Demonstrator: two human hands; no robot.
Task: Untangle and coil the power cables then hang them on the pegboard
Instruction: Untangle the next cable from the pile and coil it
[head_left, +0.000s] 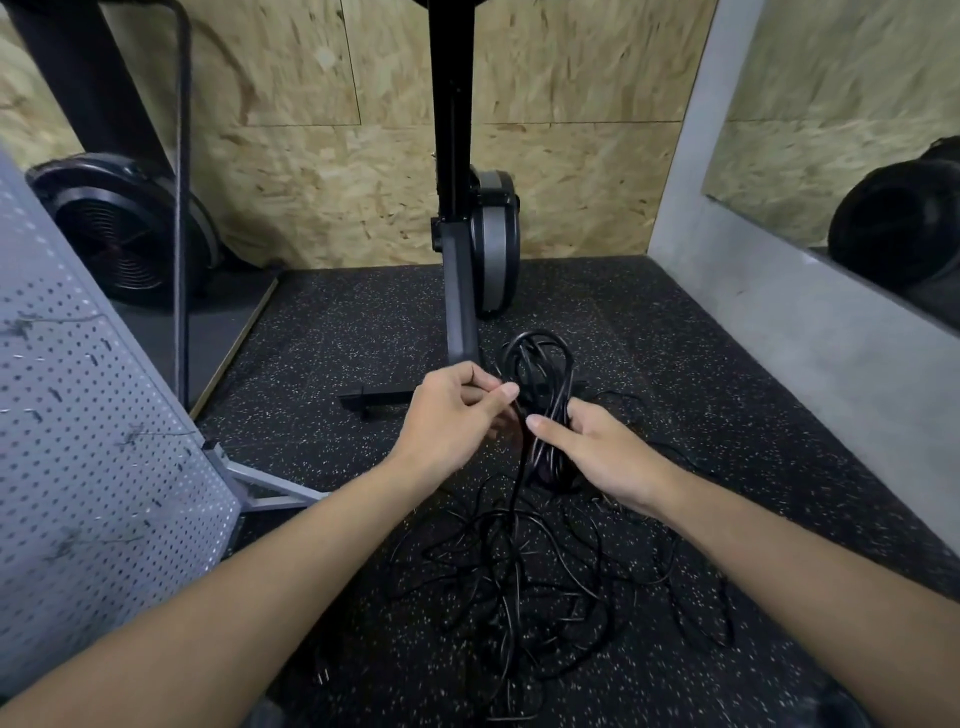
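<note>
Rubber gym flooring (322, 332), black with pale flecks, backed by a chipboard wall (311, 197). Entries as I read them off the head feed, left to right.

1. Pegboard (93, 426): grey perforated panel on a metal foot, leaning in at far left. What look like a few small hooks show; no cable hangs on it.
2. Fan wheel (122, 234): black, caged, against the wall beyond the pegboard.
3. Black upright post (451, 156) with a grey round housing (496, 239): centre, standing on the floor.
4. Left hand (449, 415): thumb and fingertips closed together, pinching one strand just beside the coil.
5. Coil (540, 384): several loops of black power cable, held up above the floor between the hands, near the post's foot.
6. Right hand (602, 449): wrapped round the coil's waist, thumb across the front, fingers behind.
7. Tangle (519, 587): the remaining cable, loose and crossed on the floor below the hands, a strand running up to the coil. One plug (323, 675) lies at its left edge.
8. Concrete wall (769, 322) carrying a mirror (857, 119): far right.

Status, in my judgement: early to middle. One coil is part wound, most of the cable lies unsorted, and nothing is hung.
</note>
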